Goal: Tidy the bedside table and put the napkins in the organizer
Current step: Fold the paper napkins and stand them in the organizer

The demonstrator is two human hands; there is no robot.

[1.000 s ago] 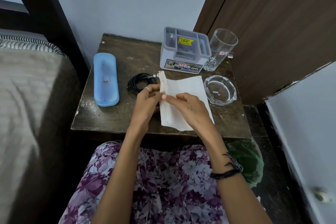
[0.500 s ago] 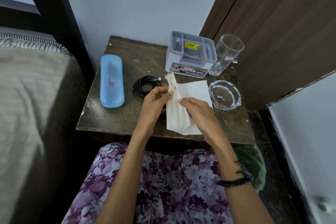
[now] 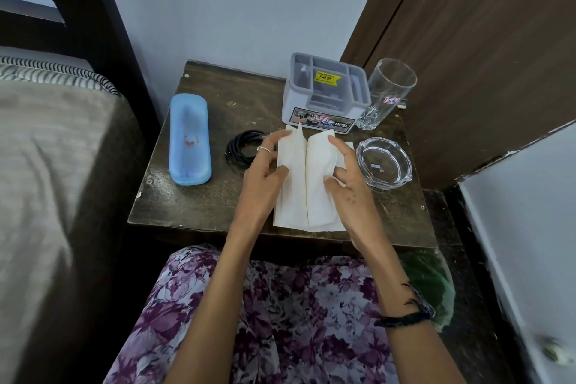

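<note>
head view: hands [image 3: 307, 170] on napkins [image 3: 304, 178]

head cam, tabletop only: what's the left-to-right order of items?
blue case → black cable coil → left hand → napkins → right hand → glass ashtray. Organizer and tumbler at the back skipped: they overlap these.

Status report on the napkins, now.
Left hand and right hand both gripping napkins on table. Organizer behind, no napkins in yet. Path clear.
</note>
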